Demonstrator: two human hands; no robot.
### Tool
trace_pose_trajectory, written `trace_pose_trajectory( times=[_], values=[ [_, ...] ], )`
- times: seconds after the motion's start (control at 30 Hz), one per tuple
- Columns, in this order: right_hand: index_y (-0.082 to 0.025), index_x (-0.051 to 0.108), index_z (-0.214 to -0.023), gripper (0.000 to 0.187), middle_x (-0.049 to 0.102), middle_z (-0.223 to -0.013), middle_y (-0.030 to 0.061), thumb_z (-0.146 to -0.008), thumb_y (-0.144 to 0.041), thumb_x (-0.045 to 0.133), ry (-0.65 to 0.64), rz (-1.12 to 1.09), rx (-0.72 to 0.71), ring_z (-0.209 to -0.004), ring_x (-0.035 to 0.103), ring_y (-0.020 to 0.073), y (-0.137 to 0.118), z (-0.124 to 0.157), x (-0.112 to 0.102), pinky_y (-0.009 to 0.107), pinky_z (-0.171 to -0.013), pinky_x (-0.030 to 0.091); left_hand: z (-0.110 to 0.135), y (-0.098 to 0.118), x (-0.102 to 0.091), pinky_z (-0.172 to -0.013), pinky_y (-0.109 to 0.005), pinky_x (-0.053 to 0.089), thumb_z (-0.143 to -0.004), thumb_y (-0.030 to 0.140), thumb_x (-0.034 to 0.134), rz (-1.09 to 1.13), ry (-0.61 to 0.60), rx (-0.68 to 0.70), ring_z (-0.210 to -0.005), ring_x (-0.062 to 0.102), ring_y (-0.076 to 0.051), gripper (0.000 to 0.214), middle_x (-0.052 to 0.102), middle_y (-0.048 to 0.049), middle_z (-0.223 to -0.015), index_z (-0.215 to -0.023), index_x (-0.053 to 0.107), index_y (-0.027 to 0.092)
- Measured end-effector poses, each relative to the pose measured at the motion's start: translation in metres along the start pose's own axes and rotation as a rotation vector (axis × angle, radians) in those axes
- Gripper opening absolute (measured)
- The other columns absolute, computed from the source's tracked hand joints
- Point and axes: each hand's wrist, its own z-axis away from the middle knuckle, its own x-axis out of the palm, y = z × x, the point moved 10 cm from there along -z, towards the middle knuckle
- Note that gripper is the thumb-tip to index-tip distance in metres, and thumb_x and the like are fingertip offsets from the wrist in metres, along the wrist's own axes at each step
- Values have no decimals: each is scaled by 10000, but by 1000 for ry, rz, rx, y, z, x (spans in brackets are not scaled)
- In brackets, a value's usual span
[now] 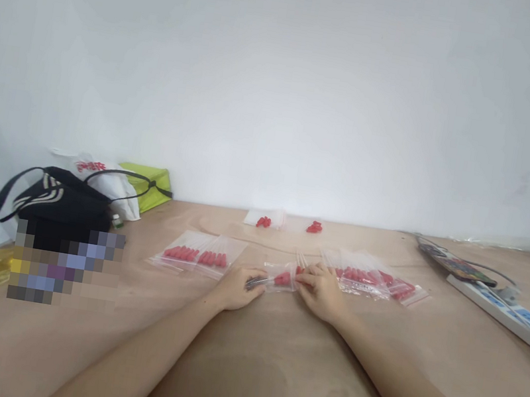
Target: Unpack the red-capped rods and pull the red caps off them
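I see a clear bag (274, 272), twelve o'clock.
Left hand (237, 288) grips a grey tool (256, 282), right hand (323, 292) a red piece (300, 274).

The left forearm (139, 356) and right forearm (391, 386) extend bare toward the far edge of the surface (237, 372), converging. Left hand (237, 288): fingers curled in a grip. Right hand (323, 293): back upward, fingers bent, fingertips directed toward the left hand.

Bare forearms (175, 335) taper to bare, seemingly slim hands (233, 287)
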Motion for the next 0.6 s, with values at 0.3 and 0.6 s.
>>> trace_pose_trajectory(
  times=[0.3,0.6],
  values=[
    [-235,633,-738,262,568,-720,8,-707,-482,554,-160,-47,-98,-772,493,164,-44,6,12,339,-764,280,50,20,-7,-979,-343,324,-847,311,367,59,-134,50,-1116,458,-165,325,579,-2,-1133,-1096,565,246],
    [-182,519,-696,106,565,-655,-24,-630,-201,600,-192,-444,43,-654,515,121,-45,16,15,260,-661,387,60,12,-3,-1008,-363,273,-824,293,417,2,-215,37,-1189,375,-177,415,447,-8,-1279,-1238,407,276]
  ],
)
